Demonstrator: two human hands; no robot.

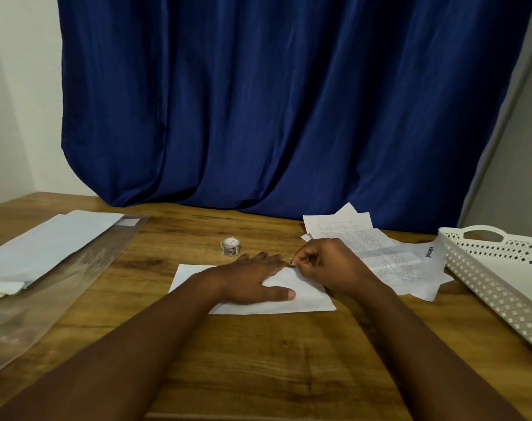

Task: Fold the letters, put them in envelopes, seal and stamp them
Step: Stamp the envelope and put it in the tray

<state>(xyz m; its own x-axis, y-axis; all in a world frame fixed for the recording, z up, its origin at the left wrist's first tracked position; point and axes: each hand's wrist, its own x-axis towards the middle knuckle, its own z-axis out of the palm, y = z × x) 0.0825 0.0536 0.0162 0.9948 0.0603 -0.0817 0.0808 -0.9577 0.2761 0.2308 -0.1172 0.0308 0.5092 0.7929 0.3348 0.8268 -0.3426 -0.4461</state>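
A white envelope lies flat on the wooden table in front of me. My left hand presses flat on it, fingers spread. At the envelope's far right corner my right hand pinches a small stamp between thumb and fingertips. A small roll of stamps stands just beyond the envelope. Printed letters lie in a loose pile to the right. More white envelopes sit in a clear plastic sleeve at the left.
A white perforated basket stands at the right table edge. A dark blue curtain hangs behind the table and touches its back edge.
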